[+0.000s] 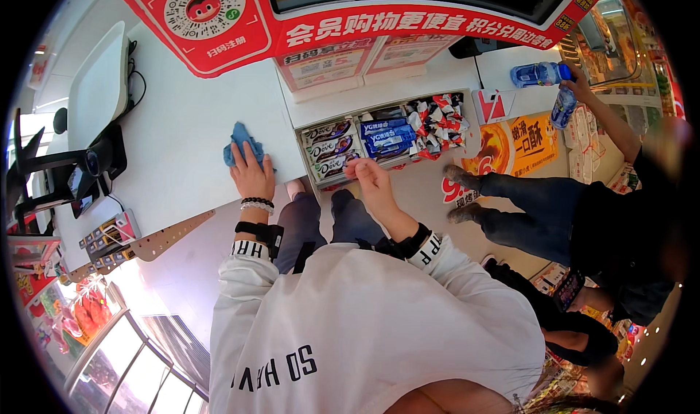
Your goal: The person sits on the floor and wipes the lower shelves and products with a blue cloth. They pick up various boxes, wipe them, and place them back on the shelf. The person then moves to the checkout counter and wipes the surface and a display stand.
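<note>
On the white counter [182, 133], my left hand [250, 179] presses down on a crumpled blue cloth [239, 134], fingers over it and bunched fabric showing past the fingertips. My right hand [376, 188] is loosely curled, with thumb and fingertips together and nothing visible in them. It hovers at the near edge of a candy tray [300, 145], next to the dark-wrapped chocolate bars [326, 148]. Beside those bars lie blue packets [386, 137]; further right is a heap of small red, white and black wrapped sweets [440, 124].
A red-bordered screen [415, 24] overhangs the counter's far side. A tablet-like white device [100, 82] and a black stand [69, 167] are at the left. Another person's hand [578, 83] holds blue-labelled bottles [536, 74] at the right. A second person stands lower right with a phone [569, 291].
</note>
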A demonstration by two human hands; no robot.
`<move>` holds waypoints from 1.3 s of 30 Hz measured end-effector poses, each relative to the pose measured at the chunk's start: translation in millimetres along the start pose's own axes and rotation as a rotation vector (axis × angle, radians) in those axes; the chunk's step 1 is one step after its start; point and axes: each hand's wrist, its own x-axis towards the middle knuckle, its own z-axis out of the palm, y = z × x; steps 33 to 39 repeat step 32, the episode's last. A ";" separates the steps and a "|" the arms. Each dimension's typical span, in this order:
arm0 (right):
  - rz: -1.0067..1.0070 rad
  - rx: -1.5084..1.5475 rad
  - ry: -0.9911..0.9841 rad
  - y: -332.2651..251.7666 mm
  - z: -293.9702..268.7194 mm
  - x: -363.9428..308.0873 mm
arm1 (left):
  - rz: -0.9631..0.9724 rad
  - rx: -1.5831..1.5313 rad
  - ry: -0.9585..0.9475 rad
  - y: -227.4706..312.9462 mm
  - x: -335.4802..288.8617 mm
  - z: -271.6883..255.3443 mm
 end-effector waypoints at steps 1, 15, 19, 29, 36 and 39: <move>0.027 0.023 -0.042 -0.2 15.6 -2.5 | 0.176 0.031 0.092 0.3 -1.1 4.1; 0.008 -0.038 0.119 27.6 176.0 -6.9 | 0.127 0.151 0.031 -186.8 99.1 -60.9; 0.117 -0.099 -0.051 37.5 219.7 -6.2 | 0.089 -0.032 0.034 -209.2 80.7 -69.9; -0.333 -0.616 -0.257 50.9 293.5 -6.8 | -0.227 -1.298 -0.416 -158.8 6.4 -86.0; -0.209 -0.626 -0.454 65.2 288.4 10.4 | -0.318 -1.705 -0.490 -153.3 -10.4 -86.3; -0.209 -0.626 -0.454 65.2 288.4 10.4 | -0.318 -1.705 -0.490 -153.3 -10.4 -86.3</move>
